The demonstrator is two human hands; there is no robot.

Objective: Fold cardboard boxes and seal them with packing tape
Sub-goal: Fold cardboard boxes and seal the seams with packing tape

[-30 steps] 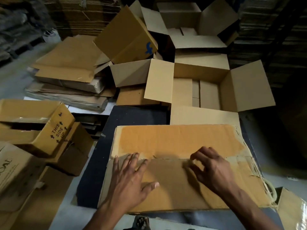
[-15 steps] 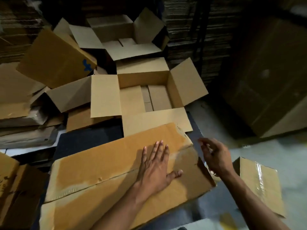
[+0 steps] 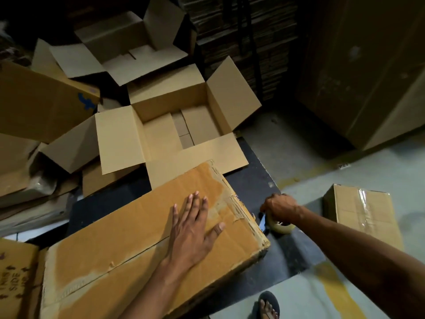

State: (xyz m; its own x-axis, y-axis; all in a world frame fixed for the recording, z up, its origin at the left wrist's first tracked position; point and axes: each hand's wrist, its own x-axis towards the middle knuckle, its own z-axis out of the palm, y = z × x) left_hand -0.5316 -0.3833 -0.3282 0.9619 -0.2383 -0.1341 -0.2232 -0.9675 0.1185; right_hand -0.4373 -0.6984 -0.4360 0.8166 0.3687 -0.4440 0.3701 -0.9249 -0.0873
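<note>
My left hand (image 3: pixel 192 229) lies flat, fingers straight and slightly spread, palm down on the top of the closed box (image 3: pixel 147 245) in front of me, thumb out to the right. The hand sits near the box's right end, across the seam (image 3: pixel 128 256) where the two top flaps meet. That box lies on a dark mat (image 3: pixel 253 185), tilted in view so its right end points up and away; old tape residue (image 3: pixel 232 208) and torn paper show along that right edge. My right hand (image 3: pixel 279 208) is off the box, just beside its right end, fingers curled down round a roll of clear packing tape (image 3: pixel 279 226) that rests on the mat. A small dark-blue piece (image 3: pixel 262 221) shows on the roll's left side, between roll and box corner; can't tell what it is. Beyond the box, an open box (image 3: pixel 174 125) stands with all four flaps out, its near flap touching or overlapping the far edge of the box under my hand. Behind that, a second open box (image 3: pixel 128 42), also flaps out. Left side: a heap of flattened cardboard (image 3: pixel 34 180), topped by a box with a blue mark (image 3: pixel 86 101). Bottom-left corner: a box printed "THIS SIDE UP" (image 3: pixel 16 282), touching my box. To the right on the pale floor (image 3: pixel 368 166), well apart from the mat, a small box already sealed with clear tape (image 3: pixel 361 212). My foot in a dark sandal (image 3: pixel 268 305) shows at the bottom edge, on the floor. Dark stacks of corrugated sheets (image 3: pixel 230 31) fill the background.
</note>
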